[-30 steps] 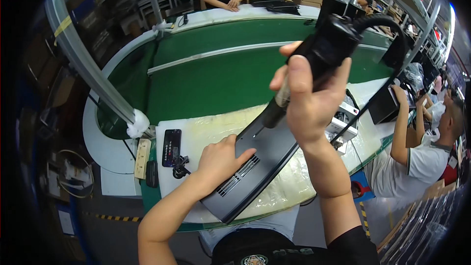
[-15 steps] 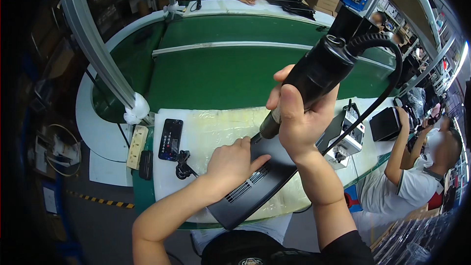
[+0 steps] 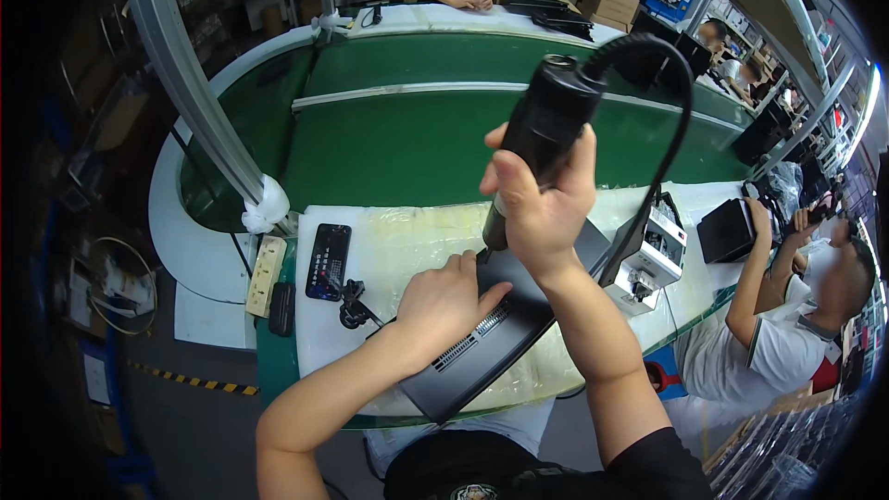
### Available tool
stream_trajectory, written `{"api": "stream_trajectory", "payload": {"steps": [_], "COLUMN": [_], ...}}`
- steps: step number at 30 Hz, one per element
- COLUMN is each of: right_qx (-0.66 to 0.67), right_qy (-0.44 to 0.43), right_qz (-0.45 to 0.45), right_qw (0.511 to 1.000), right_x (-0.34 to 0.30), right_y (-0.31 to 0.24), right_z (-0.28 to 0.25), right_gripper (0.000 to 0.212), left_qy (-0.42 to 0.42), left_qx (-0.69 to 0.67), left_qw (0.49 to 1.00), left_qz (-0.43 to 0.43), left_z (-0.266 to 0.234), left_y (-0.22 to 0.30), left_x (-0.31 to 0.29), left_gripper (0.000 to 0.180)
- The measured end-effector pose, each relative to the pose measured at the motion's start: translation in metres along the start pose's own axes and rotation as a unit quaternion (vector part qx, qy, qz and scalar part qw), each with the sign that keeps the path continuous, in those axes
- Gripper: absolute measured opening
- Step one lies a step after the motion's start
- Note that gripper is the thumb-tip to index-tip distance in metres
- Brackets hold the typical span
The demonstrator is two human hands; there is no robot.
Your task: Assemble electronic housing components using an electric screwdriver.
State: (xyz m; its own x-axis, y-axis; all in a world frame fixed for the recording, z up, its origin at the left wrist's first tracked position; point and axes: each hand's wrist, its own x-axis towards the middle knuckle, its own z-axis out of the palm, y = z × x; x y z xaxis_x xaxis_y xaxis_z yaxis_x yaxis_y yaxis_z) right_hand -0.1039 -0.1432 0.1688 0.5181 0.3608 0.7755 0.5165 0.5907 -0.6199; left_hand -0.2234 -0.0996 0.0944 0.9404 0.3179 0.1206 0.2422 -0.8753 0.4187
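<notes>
A flat black device casing (image 3: pixel 524 304) with rows of vent slots lies slantwise on the padded bench in front of me. My left hand (image 3: pixel 441 304) rests over its left side, fingers bent at the edge and thumb stretched across the surface; the fingertips are partly hidden. Wrapped round a black corded electric screwdriver (image 3: pixel 554 120), my right hand (image 3: pixel 544 213) holds it nearly upright above the casing. The tool's lower end points down close to my left fingertips. Whether its bit touches a screw is too small to tell.
A phone (image 3: pixel 328 262), a bundled black cord (image 3: pixel 353 306) and a power strip (image 3: pixel 266 275) are at the left. A white-grey power unit (image 3: pixel 653 264) stands at the right. Beyond runs a green conveyor (image 3: pixel 389 143). Co-workers sit across it and at the right.
My right hand has shifted left with the screwdriver, which now stands more upright. Its cable has swung left too. My left hand stays on the casing.
</notes>
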Motion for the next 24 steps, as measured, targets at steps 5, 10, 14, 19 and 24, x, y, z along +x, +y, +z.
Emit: {"api": "stream_trajectory", "payload": {"steps": [5,10,14,19,24], "right_qx": [-0.048,-0.110,-0.370,-0.382,-0.383], "right_qy": [0.025,0.180,0.254,0.313,0.333], "right_qz": [-0.022,-0.093,-0.054,-0.053,-0.036], "right_qw": [0.998,0.973,0.892,0.868,0.861], "right_x": [0.018,0.004,-0.045,-0.082,-0.102], "right_y": [-0.024,-0.078,-0.056,-0.024,-0.016], "right_z": [-0.014,-0.111,-0.222,-0.289,-0.290], "right_gripper": [0.033,0.027,0.036,0.043,0.042], "left_qy": [0.077,0.295,0.436,0.303,0.352], "left_qx": [-0.031,-0.059,-0.229,-0.570,-0.566], "left_qw": [0.995,0.948,0.863,0.744,0.739], "left_qz": [0.050,0.106,-0.115,-0.173,-0.101], "left_z": [-0.007,-0.003,0.072,0.069,0.082], "left_y": [-0.002,-0.020,-0.033,-0.021,-0.026], "left_x": [-0.009,-0.073,-0.136,-0.109,-0.086], "left_gripper": [0.045,0.034,0.043,0.047,0.046]}}
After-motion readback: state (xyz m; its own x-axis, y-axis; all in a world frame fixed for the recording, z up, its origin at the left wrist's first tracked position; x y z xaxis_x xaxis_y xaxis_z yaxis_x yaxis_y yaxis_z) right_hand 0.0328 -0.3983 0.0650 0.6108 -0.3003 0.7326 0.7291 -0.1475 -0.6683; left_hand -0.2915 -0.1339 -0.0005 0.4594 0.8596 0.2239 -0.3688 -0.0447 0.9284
